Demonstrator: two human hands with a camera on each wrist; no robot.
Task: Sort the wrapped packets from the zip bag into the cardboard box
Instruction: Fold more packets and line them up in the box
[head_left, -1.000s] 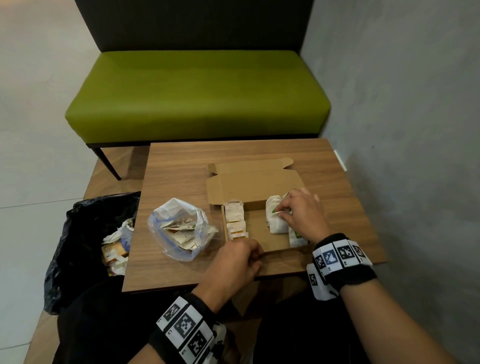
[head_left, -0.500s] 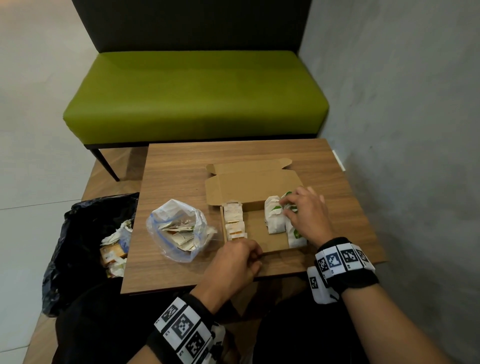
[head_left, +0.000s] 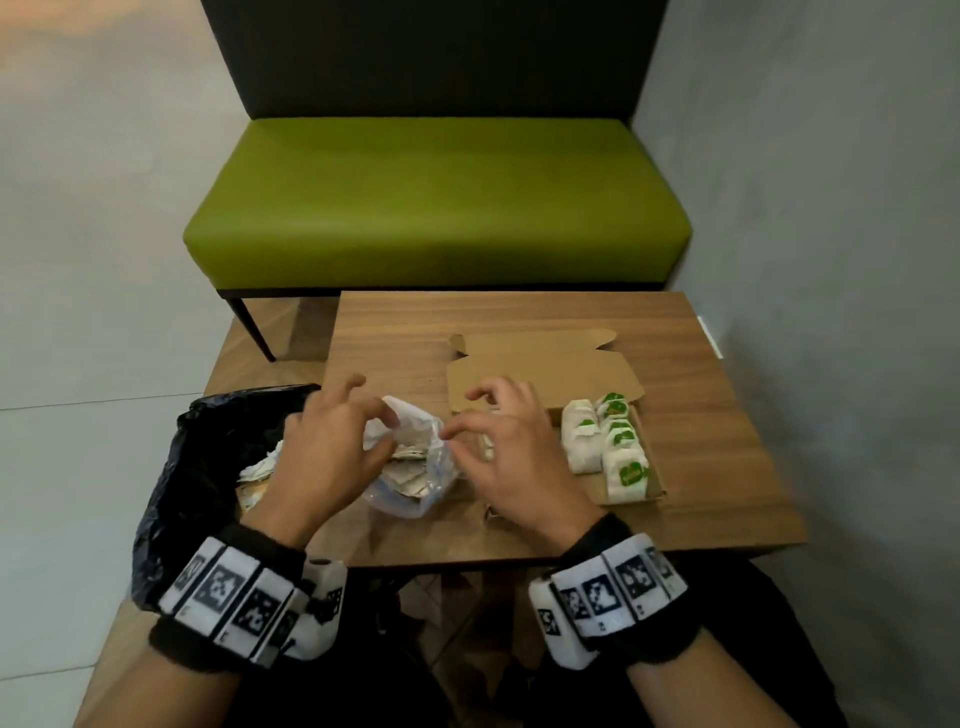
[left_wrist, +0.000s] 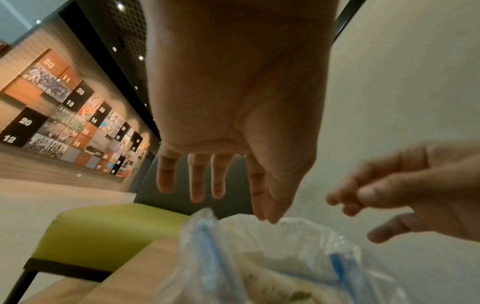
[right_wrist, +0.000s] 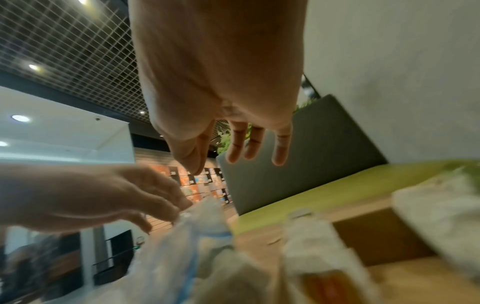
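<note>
Both hands have left the cardboard box for the zip bag: left hand seemingly pinching its rim, right hand loosely spread, empty. Next packet retrieval begins.

Dim even indoor light, ceiling spotlights in wrist views, motion blur near the lens, wide-angle bending at edges

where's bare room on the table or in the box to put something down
Bare: the table behind the box's lid, its right strip, and the near edge. Crowded: the box's right side with packets, and around the zip bag, where both hands are.
</note>
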